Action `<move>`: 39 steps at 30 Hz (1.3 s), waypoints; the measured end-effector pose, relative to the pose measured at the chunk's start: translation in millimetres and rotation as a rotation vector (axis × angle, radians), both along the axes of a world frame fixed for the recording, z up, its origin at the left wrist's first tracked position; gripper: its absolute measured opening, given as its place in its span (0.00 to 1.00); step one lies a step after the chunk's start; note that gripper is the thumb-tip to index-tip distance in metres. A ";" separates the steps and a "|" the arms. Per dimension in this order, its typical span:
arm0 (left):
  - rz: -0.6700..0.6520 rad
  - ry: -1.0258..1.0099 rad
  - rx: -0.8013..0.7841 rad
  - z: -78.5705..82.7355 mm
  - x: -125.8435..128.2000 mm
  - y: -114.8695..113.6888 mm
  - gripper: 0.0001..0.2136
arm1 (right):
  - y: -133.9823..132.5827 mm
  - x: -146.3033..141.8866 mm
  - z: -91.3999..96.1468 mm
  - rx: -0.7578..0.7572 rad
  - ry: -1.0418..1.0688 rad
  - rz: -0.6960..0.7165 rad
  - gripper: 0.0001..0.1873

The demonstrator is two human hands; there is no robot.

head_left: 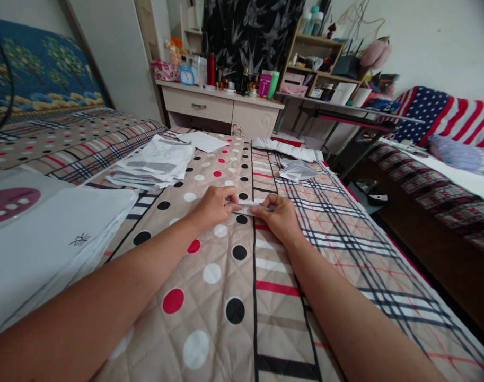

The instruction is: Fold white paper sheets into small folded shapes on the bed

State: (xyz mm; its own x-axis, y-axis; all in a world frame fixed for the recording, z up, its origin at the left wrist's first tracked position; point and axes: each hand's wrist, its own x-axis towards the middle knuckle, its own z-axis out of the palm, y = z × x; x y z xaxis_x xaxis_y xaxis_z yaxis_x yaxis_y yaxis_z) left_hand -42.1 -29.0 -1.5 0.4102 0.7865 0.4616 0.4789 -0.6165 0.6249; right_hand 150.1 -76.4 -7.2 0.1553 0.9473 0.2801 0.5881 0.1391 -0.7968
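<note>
My left hand (213,206) and my right hand (279,214) meet over the middle of a quilted bed cover (226,297) with dots and plaid. Between them lies a narrow folded strip of white paper (247,206). The fingers of both hands are pinched on its ends, pressing it against the cover. Both forearms reach in from the bottom edge.
A loose pile of white paper sheets (154,164) lies to the far left, a small folded paper heap (297,171) to the far right, and a long white strip (287,149) beyond. Large white sheets (54,239) cover the left. A dresser (221,106) and a second bed (444,175) stand further off.
</note>
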 end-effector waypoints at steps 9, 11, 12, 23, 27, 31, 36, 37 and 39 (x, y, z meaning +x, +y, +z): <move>-0.134 -0.148 -0.104 -3.0 1.9 -0.3 0.10 | 0.0 -3.3 0.1 0.069 0.016 0.012 0.11; -0.155 -0.135 -0.107 -3.1 2.4 -1.5 0.14 | 0.3 -2.7 -0.5 0.077 0.032 0.002 0.12; -0.163 -0.121 -0.100 -3.4 2.5 -1.9 0.16 | 0.5 -2.1 -0.7 0.088 0.029 0.010 0.13; -0.097 -0.208 -0.113 3.7 4.1 -5.5 0.16 | -1.0 -1.2 3.6 0.213 -0.152 0.019 0.05; -0.093 -0.420 -0.355 1.7 4.5 -2.4 0.28 | -2.8 -5.2 3.7 0.175 -0.006 0.010 0.06; -0.147 -0.640 -0.634 0.1 8.1 -3.6 0.27 | -5.3 -11.7 6.8 0.134 0.202 -0.022 0.08; -0.124 -0.703 -0.733 5.3 17.5 -13.6 0.21 | -8.3 -19.0 8.5 0.124 0.258 -0.054 0.10; -0.107 -0.710 -0.731 5.6 18.8 -14.8 0.21 | -8.7 -20.0 8.1 0.118 0.256 -0.047 0.11; -0.078 -0.725 -0.731 5.3 20.0 -15.5 0.21 | -8.9 -21.3 7.3 0.100 0.253 -0.033 0.12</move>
State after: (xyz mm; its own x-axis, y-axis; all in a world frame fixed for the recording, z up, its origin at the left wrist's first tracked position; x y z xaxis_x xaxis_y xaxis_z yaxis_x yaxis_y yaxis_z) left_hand -22.1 -44.5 3.8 0.2855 0.9576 0.0380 -0.1875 0.0169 0.9821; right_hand 128.8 -85.3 0.1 0.2621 0.9102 0.3208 0.3780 0.2091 -0.9019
